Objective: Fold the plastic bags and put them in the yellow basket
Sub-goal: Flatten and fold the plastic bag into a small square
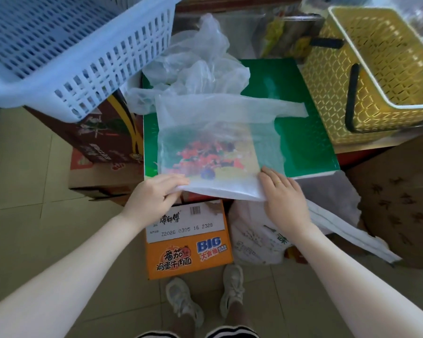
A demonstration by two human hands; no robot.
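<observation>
At lower center, the left hand [154,194] and right hand [285,193] each pinch the near edge of a translucent plastic bag [215,142] spread over a green box [300,132]. The yellow basket [332,93] sits upper right.

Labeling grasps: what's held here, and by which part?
Both hands hold the translucent plastic bag at its near edge: left hand at the left corner, right hand at the right.

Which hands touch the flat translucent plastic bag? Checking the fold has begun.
Both touching: head view shows left hand and right hand gripping the bag's near edge.
</observation>
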